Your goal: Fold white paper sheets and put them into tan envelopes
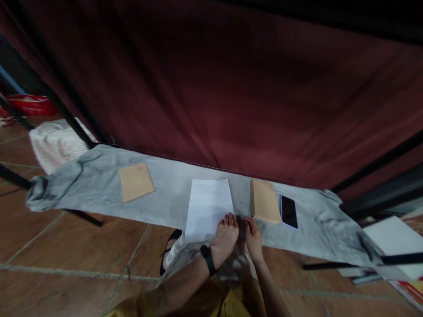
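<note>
A white sheet of paper lies on a grey cloth spread over a narrow table. My left hand, with a black band on the wrist, rests with its fingers flat on the sheet's near right corner. My right hand lies just to the right of it at the cloth's near edge, fingers curled down onto the cloth, nothing visible in them. A stack of brown envelopes sits to the right of the sheet. A single brown envelope lies to the left.
A black phone lies right of the envelope stack. A dark red curtain hangs behind the table. Black metal bars cross at left and right. White paper and boards lie on the tiled floor at the right. A black sandal shows below.
</note>
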Motion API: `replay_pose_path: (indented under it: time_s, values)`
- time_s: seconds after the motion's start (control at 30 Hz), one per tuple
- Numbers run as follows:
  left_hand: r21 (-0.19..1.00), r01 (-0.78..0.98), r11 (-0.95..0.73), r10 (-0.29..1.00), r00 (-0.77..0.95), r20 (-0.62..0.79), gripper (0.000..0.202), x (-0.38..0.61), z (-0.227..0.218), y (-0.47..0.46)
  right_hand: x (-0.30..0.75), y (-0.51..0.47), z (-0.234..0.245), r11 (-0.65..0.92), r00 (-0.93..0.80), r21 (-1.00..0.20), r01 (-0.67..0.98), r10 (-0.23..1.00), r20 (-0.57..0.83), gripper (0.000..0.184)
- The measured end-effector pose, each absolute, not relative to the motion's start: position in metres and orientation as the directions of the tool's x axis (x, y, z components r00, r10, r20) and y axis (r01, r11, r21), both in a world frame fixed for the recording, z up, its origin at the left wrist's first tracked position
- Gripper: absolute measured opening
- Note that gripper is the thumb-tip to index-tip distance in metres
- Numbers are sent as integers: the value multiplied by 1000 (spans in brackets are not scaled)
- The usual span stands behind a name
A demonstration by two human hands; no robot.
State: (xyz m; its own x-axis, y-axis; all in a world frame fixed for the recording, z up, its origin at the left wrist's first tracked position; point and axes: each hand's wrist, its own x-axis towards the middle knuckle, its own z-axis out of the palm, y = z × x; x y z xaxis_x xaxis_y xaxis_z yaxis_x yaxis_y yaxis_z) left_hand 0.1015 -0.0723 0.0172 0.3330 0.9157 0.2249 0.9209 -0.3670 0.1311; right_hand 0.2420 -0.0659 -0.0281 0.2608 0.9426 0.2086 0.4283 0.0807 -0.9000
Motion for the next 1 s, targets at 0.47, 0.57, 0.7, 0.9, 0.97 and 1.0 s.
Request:
replay_pose_path:
  time_s: [0.47,0.57,0.7,0.9,0.97,1.0]
  values:
    - [107,759,-642,763,620,183,49,106,4,-82,237,-24,-25,-91,260,-908,408,965,20,26]
    - [157,770,-618,785,596,168,44,99,5,-83,229,-18,-27,-71,251,-913,401,967,35,30]
    - [300,768,-566,824,523,217,56,76,9,-85,220,-20,-27,-9,261,-916,401,960,104,34]
    - [283,856,-434,893,367,259,53,26,-8,-67,215,-18,-28,-2,351,-891,454,919,177,28]
    - [242,880,-409,902,350,252,54,19,-14,-57,213,-15,-29,-16,358,-882,470,917,174,28]
    - [231,886,-402,905,346,250,54,19,-17,-51,212,-14,-30,-20,358,-877,481,917,175,28]
